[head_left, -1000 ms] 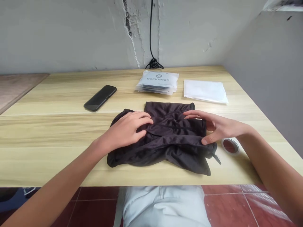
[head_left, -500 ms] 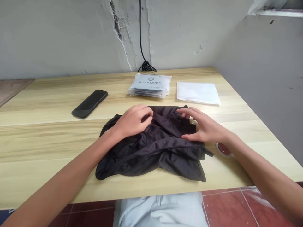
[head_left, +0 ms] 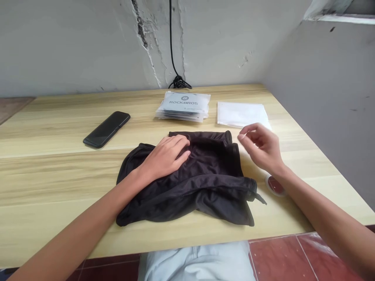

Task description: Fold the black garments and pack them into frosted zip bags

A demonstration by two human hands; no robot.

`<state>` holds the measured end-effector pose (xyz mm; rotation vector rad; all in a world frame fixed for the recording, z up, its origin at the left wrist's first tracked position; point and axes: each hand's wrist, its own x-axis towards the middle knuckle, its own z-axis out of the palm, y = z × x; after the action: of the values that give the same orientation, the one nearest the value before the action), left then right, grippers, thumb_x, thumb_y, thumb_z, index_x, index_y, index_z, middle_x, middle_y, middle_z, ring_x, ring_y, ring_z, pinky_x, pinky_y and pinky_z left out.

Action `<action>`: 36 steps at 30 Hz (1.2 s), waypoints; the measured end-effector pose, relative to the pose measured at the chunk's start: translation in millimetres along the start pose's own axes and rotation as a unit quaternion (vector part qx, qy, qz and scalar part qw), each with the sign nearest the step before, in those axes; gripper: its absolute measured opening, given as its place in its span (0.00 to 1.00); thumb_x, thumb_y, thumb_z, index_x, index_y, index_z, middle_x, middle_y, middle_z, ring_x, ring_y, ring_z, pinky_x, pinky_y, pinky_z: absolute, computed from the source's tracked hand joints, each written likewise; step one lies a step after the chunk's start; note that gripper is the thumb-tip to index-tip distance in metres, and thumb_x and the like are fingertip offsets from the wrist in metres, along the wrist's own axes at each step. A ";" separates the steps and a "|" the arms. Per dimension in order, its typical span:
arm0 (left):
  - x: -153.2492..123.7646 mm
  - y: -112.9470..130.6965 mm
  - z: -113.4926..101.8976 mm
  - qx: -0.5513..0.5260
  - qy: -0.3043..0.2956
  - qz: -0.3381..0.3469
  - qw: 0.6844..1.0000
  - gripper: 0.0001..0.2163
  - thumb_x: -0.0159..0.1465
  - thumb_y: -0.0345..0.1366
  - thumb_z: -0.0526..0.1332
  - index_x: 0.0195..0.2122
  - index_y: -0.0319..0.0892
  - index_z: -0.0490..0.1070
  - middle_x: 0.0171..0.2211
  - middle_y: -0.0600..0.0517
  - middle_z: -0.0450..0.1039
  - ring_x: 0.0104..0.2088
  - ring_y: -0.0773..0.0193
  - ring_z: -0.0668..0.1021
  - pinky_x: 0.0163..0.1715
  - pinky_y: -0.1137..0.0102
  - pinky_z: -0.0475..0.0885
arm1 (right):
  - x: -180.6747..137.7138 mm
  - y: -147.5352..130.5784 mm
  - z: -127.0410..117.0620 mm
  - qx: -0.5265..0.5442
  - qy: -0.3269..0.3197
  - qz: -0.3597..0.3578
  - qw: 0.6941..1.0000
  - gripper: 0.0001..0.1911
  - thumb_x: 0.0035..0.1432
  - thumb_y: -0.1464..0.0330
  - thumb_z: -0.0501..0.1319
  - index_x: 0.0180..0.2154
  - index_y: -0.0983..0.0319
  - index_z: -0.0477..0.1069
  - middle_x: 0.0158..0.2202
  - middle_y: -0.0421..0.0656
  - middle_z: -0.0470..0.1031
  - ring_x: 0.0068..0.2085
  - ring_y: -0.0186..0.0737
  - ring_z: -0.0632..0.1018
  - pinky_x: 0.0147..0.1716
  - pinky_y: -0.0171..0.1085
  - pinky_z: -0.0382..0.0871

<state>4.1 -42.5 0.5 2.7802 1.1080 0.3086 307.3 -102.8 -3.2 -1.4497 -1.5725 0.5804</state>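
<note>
A thin black cloth piece with stitched edges lies rumpled on the table in front of me, a narrow strip or tab poking out at its right end. Its exact kind I cannot make out. My left hand rests palm down on the upper left part of the cloth, fingers stretched out and gripping nothing. Just beyond the cloth's right edge, my right hand is raised, thumb and index tips brought together and the other fingers curled. Nothing shows between those fingertips, and the hand is apart from the cloth.
Behind the cloth lies a stack of ROCKBROS zip pouches, with a white pouch to its right. A black phone is at left. A white-rimmed round hole pierces the table near my right forearm. A black cable hangs by the wall.
My right hand has lifted off the cloth, moved right and closed its fingers into a pinch. The cloth's upper right part lies flatter and more spread. My left hand has flattened slightly.
</note>
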 end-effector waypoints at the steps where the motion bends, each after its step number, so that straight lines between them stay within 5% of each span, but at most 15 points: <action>1: -0.1 -0.2 0.0 0.001 -0.008 0.003 1.000 0.16 0.77 0.42 0.51 0.52 0.41 0.75 0.55 0.43 0.78 0.57 0.50 0.79 0.59 0.55 0.69 | -1.3 -2.1 -0.3 -0.001 -0.071 0.005 0.997 0.15 0.67 0.51 0.63 0.38 0.55 0.76 0.29 0.42 0.78 0.31 0.44 0.78 0.30 0.42 0.73; 4: 0.8 -2.1 1.1 0.002 -0.022 -0.001 1.000 0.19 0.77 0.45 0.50 0.57 0.42 0.75 0.59 0.43 0.77 0.61 0.50 0.76 0.64 0.54 0.66 | -3.1 -1.7 3.6 0.006 -0.189 -0.008 0.982 0.17 0.66 0.53 0.64 0.48 0.56 0.79 0.43 0.47 0.84 0.42 0.51 0.83 0.37 0.45 0.79; 7: 2.8 -4.4 3.4 0.012 -0.033 -0.026 0.999 0.24 0.77 0.48 0.51 0.67 0.42 0.68 0.68 0.42 0.69 0.68 0.47 0.71 0.70 0.50 0.60 | -1.2 10.1 11.9 -0.012 -0.142 -0.053 0.988 0.30 0.65 0.57 0.64 0.66 0.56 0.68 0.63 0.52 0.76 0.59 0.58 0.80 0.54 0.54 0.78; 12: 1.6 3.8 -3.1 0.033 -0.038 -0.031 0.998 0.27 0.76 0.51 0.51 0.71 0.43 0.65 0.75 0.40 0.58 0.74 0.46 0.62 0.74 0.47 0.53 | -0.7 22.8 20.7 -0.082 -0.115 -0.096 0.985 0.41 0.65 0.55 0.64 0.73 0.55 0.55 0.79 0.54 0.49 0.77 0.62 0.55 0.68 0.64 0.65; 15: -9.8 19.8 -16.1 0.024 -0.038 -0.007 0.999 0.29 0.75 0.54 0.53 0.72 0.47 0.63 0.77 0.44 0.54 0.76 0.48 0.59 0.76 0.47 0.49 | -2.6 19.3 20.7 -0.113 -0.126 -0.091 0.981 0.45 0.66 0.51 0.63 0.76 0.55 0.48 0.81 0.53 0.38 0.79 0.62 0.46 0.70 0.65 0.60; 21: -51.5 29.8 -25.0 0.014 -0.121 0.009 0.992 0.40 0.67 0.66 0.59 0.76 0.55 0.56 0.78 0.49 0.51 0.77 0.44 0.54 0.76 0.44 0.48 | -1.6 13.3 11.2 -0.180 -0.184 -0.043 0.965 0.48 0.67 0.46 0.60 0.77 0.60 0.47 0.81 0.56 0.32 0.77 0.68 0.51 0.72 0.63 0.56; 25: -74.7 15.8 -21.6 0.022 -0.136 -0.030 0.990 0.47 0.62 0.68 0.62 0.78 0.58 0.49 0.79 0.49 0.47 0.77 0.40 0.52 0.75 0.41 0.48 | -7.3 3.0 8.8 -0.166 -0.208 -0.142 0.953 0.46 0.68 0.46 0.61 0.77 0.54 0.47 0.80 0.50 0.43 0.78 0.63 0.52 0.73 0.62 0.56; 30: -88.6 -1.1 -31.2 0.043 -0.042 -0.127 0.990 0.33 0.71 0.58 0.58 0.74 0.55 0.58 0.76 0.47 0.55 0.75 0.40 0.60 0.72 0.44 0.58 | -17.2 3.0 15.9 -0.179 -0.354 -0.212 0.893 0.55 0.58 0.37 0.65 0.77 0.51 0.49 0.79 0.48 0.48 0.78 0.65 0.49 0.75 0.67 0.45; 33: -89.2 -13.6 -35.9 0.036 0.031 -0.241 0.969 0.25 0.72 0.53 0.56 0.65 0.46 0.69 0.64 0.40 0.72 0.64 0.40 0.73 0.64 0.46 0.68 | -19.5 8.0 18.4 -0.194 -0.357 -0.202 0.891 0.59 0.55 0.34 0.65 0.77 0.52 0.49 0.79 0.48 0.45 0.78 0.66 0.47 0.75 0.66 0.42; 36: -84.4 -21.1 -40.8 -0.027 0.064 -0.302 0.951 0.16 0.70 0.48 0.59 0.52 0.46 0.76 0.50 0.44 0.80 0.50 0.47 0.81 0.51 0.56 0.76 | -19.6 9.5 18.4 -0.201 -0.359 -0.197 0.890 0.61 0.54 0.33 0.64 0.77 0.53 0.49 0.79 0.49 0.45 0.78 0.66 0.47 0.75 0.66 0.42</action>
<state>-79.5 -83.7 24.1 2.2459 1.8649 0.4341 295.3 -115.4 -25.7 -1.1885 -2.6266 0.6027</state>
